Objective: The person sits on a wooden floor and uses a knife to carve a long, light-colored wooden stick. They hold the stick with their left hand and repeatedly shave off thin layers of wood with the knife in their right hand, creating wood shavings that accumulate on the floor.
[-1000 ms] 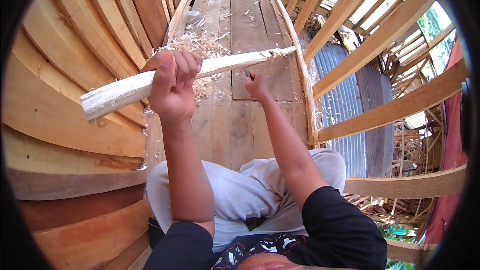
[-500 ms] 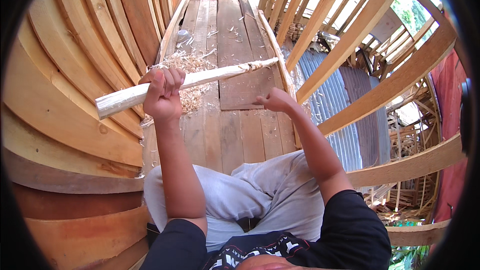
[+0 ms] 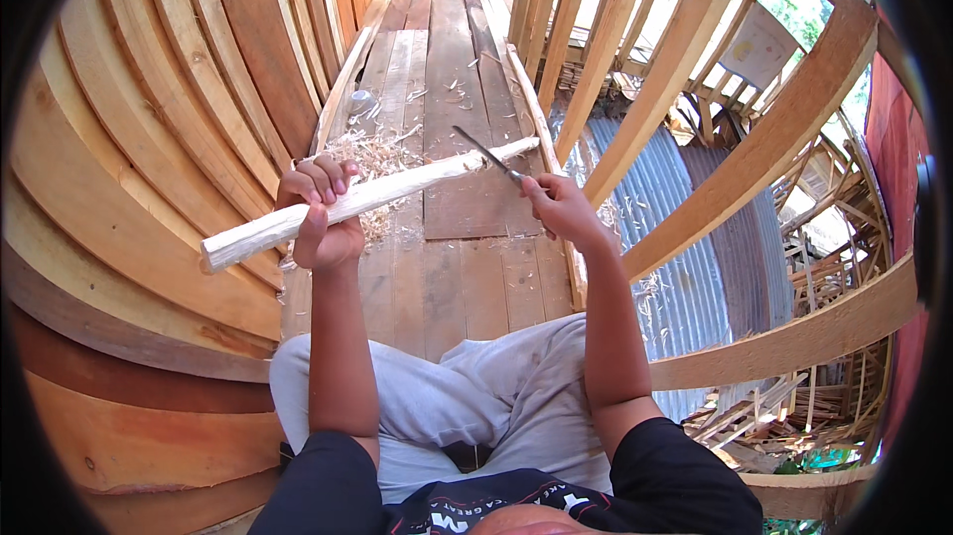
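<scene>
The stick (image 3: 397,189) crosses over shavings (image 3: 373,154) on floorboards (image 3: 444,277).

A pale stripped pole (image 3: 407,184) (thicker at left) slants beneath a slim dark knife (image 3: 485,150).

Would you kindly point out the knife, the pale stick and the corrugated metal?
Knife (image 3: 483,149), head view: middle of the blade.
Pale stick (image 3: 397,188), head view: middle of its shaft.
Corrugated metal (image 3: 667,229), head view: ribbed surface.
</scene>
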Available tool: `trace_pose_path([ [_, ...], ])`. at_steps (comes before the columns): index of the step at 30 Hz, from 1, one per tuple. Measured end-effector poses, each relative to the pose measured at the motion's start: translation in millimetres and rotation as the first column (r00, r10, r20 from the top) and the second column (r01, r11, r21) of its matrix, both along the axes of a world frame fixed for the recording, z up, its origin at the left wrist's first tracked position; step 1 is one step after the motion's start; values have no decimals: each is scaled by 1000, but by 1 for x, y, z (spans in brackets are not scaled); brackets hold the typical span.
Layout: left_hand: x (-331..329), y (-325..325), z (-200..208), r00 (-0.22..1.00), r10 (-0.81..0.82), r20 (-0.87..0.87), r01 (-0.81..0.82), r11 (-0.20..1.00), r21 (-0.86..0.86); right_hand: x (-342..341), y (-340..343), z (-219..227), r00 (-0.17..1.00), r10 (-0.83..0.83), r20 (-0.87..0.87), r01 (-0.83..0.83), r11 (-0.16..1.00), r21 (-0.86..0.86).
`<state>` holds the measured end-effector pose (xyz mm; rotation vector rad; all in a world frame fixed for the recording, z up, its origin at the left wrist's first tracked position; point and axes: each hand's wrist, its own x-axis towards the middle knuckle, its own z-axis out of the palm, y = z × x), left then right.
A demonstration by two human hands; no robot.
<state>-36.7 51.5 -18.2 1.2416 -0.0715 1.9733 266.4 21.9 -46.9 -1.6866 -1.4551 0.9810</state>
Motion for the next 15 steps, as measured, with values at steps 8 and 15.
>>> trace_pose_path([
  [8,8,-11,1,961,-129,-243,147,988,56,-33,11,-48,990,101,-95,-75,966,246],
  [15,14,-6,-11,1000,-6,3,6,1000,-25,-47,14,-34,999,22,37,-25,996,85],
])
